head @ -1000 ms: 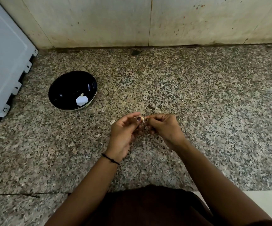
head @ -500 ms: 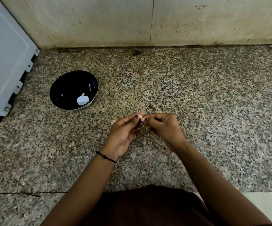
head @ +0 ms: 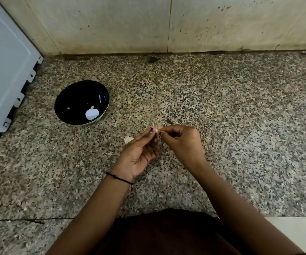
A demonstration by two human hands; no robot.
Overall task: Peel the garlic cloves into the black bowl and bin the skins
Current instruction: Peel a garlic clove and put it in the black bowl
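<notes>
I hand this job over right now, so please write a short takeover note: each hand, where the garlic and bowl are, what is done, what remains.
The left hand and the right hand both pinch one garlic clove between them.
The black bowl stands on the granite counter, left of the hands; a white piece lies in it, perhaps a peeled clove.
A pale garlic piece lies on the counter by the left hand.
Left to do: finish this clove, drop it in the bowl, bin the skins. No bin is in view.
</notes>
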